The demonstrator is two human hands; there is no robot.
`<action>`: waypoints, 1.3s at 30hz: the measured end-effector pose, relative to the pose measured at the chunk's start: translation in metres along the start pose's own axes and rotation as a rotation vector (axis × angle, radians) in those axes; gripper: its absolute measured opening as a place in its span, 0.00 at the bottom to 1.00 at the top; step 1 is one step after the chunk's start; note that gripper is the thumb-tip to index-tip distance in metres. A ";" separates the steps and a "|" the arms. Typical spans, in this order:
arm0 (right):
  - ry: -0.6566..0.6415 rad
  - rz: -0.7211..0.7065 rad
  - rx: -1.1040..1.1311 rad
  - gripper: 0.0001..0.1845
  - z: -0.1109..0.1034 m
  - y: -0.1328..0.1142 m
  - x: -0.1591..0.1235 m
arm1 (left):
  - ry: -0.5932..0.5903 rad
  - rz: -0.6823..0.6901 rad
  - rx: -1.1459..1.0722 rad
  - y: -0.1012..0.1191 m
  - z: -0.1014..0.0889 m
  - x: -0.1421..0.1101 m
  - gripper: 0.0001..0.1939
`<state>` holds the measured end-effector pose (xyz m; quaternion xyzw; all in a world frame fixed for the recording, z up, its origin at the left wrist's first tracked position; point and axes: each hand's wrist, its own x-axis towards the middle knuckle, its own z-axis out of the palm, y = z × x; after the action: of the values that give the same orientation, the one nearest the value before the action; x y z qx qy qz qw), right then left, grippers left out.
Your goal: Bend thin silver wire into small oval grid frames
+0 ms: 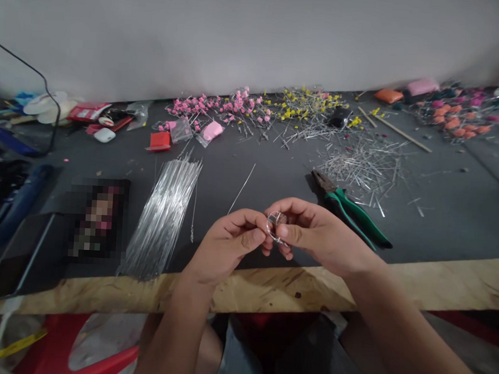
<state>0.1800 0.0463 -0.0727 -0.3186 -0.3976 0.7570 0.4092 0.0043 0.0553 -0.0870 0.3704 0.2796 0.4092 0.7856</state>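
Between my two hands, just above the table's front edge, is a small loop of bent silvery wire (271, 228). My left hand (234, 239) pinches its left side between thumb and fingers. On the other side, the thumb and fingers of my right hand (309, 232) close on the same loop; part of it is hidden behind them. A single straight wire (241, 187) lies behind my left hand. To the left rests a thick bundle of straight wires (164, 216). Pliers with green and black handles (352, 212) lie beyond my right hand, jaws pointing away.
Along the wall lie pink-tipped wires (220, 107), yellow-tipped wires (308, 103) and orange-tipped ones (457, 122). Loose cut wires (363, 162) spread behind the pliers. Small packets (160, 141), a wooden stick (403, 132) and a dark flat device (17, 258) are also on the table.
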 end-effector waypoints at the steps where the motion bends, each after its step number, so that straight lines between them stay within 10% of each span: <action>1: -0.019 0.004 0.010 0.09 0.000 0.001 0.000 | -0.009 -0.023 -0.001 0.000 -0.001 -0.001 0.06; 12: 0.056 0.023 -0.046 0.12 0.000 0.003 0.000 | 0.027 -0.089 -0.037 -0.001 0.002 0.001 0.11; 25: 0.364 -0.295 -0.582 0.07 -0.004 0.012 0.003 | 0.233 -0.043 -0.004 -0.003 0.010 0.010 0.02; 39: 0.479 -0.220 -0.630 0.06 0.001 0.012 0.000 | 0.311 0.008 0.097 -0.015 0.020 0.015 0.02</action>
<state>0.1750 0.0419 -0.0829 -0.5513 -0.5350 0.4542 0.4511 0.0333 0.0552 -0.0898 0.3412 0.4160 0.4508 0.7123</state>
